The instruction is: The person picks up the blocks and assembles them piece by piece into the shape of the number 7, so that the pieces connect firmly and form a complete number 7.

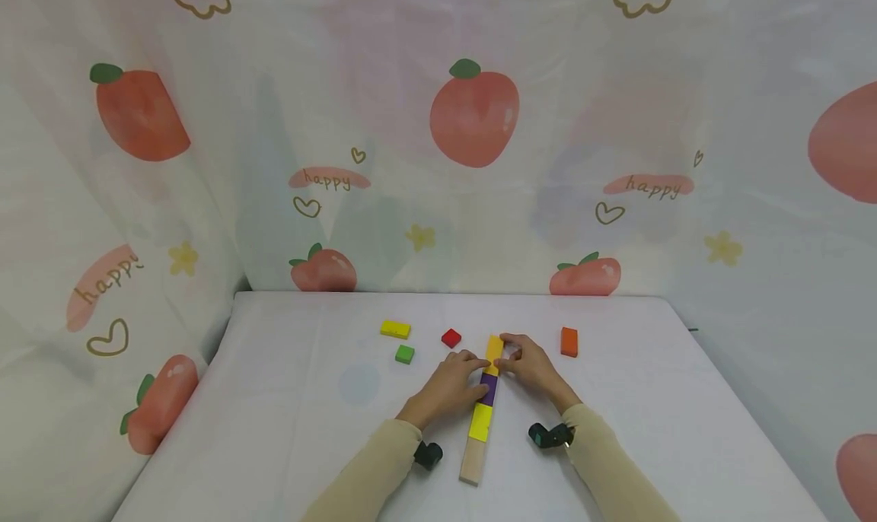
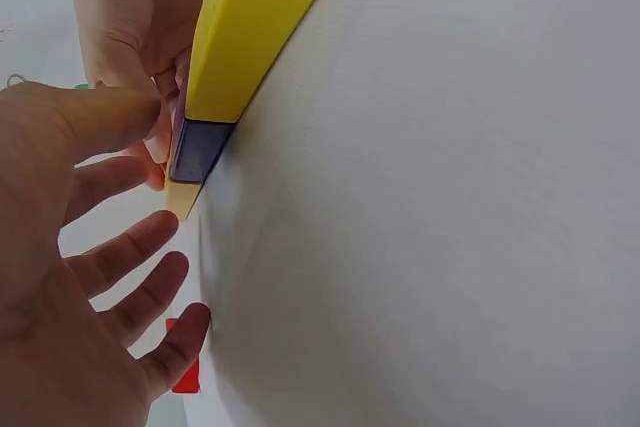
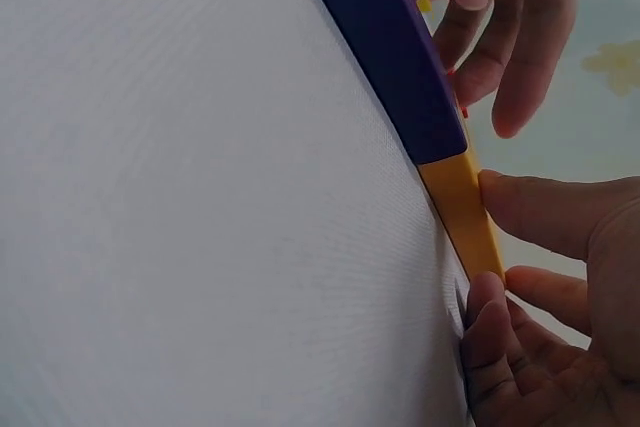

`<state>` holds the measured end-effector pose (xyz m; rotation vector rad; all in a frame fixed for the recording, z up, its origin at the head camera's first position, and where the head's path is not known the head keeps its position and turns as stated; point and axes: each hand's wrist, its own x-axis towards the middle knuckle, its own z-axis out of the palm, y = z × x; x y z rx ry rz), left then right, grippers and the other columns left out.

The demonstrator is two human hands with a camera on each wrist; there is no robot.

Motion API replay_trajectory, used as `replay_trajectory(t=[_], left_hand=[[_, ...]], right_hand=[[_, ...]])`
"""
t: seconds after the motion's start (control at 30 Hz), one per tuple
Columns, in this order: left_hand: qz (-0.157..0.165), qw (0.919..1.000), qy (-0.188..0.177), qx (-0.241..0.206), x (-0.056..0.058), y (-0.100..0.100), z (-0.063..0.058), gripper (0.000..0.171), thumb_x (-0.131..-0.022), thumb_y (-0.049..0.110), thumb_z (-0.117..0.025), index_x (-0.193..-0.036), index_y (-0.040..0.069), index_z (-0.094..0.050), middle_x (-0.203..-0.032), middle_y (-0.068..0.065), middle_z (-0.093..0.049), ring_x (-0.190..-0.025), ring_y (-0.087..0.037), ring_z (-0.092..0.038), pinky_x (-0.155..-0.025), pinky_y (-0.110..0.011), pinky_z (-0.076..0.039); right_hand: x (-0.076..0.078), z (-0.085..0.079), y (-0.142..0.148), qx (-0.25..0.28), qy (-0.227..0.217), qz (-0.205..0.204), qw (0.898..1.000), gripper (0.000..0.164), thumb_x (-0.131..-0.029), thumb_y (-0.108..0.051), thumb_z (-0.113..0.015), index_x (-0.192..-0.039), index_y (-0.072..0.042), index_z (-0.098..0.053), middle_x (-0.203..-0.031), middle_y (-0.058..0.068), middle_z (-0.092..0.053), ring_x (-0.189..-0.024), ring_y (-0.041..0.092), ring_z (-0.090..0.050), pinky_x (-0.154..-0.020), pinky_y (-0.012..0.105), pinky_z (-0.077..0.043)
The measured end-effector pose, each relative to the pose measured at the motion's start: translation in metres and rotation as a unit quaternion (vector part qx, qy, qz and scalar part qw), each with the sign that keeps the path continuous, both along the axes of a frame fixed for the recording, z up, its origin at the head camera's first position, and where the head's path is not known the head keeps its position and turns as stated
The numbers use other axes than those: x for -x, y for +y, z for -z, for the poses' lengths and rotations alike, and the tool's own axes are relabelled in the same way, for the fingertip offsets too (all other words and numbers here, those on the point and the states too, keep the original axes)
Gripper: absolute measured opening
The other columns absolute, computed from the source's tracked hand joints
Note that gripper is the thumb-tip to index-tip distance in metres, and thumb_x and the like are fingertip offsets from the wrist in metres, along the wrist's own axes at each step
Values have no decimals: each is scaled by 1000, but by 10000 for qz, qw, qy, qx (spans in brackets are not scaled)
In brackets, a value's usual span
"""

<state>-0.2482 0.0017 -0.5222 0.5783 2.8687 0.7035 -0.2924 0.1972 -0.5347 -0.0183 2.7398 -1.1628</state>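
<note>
On the white table, a row of blocks runs away from me end to end: a plain wooden block, a yellow block, a purple block and an orange-yellow block at the far end. My right hand pinches the orange-yellow block, thumb near its purple end and fingers round its far end in the right wrist view. From the other side my left hand reaches over, fingers loosely spread, thumb by the purple block and index finger by the orange-yellow one; contact is hard to tell.
Left of the row lie a yellow block, a green block and a red block. An orange block lies to the right. A printed curtain hangs behind the table.
</note>
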Motion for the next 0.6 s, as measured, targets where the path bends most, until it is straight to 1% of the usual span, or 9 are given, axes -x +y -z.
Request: replay_trajectory(t=[0.17, 0.3, 0.43, 0.6], left_hand=[[-41, 9996, 13, 285, 1, 6, -2, 47, -91, 40, -69, -136, 34, -58, -131, 3, -59, -118, -18, -52, -106, -41, -46], [-17, 9987, 89, 498, 2, 9, -2, 46, -91, 41, -68, -136, 36, -58, -130, 3, -60, -117, -18, -52, -105, -42, -45], [-23, 9986, 87, 524, 3, 9, 0, 46, -91, 42, -67, -137, 36, -58, -130, 3, -60, -117, -18, -51, -105, -41, -45], [11, 9985, 129, 538, 4, 9, 3, 46, -92, 42, -66, -137, 35, -58, -131, 3, -59, -117, -18, -51, -104, -40, -45]], right_hand=[[0, 1, -1, 47, -19, 38, 10000, 61, -88, -26, -74, -143, -15, -50, -123, 11, -54, -86, 20, -52, -68, 24, -45], [-1, 1, -1, 40, -18, 48, 10000, 61, -88, -25, -74, -143, -16, -50, -124, 11, -54, -86, 21, -52, -68, 24, -45], [-1, -1, -1, 42, -27, 33, 10000, 61, -88, -25, -74, -143, -16, -50, -128, 11, -54, -86, 21, -52, -69, 25, -47], [-1, -5, 1, 106, -39, -12, 9999, 61, -87, -26, -75, -142, -16, -50, -131, 12, -54, -88, 22, -56, -71, 27, -53]])
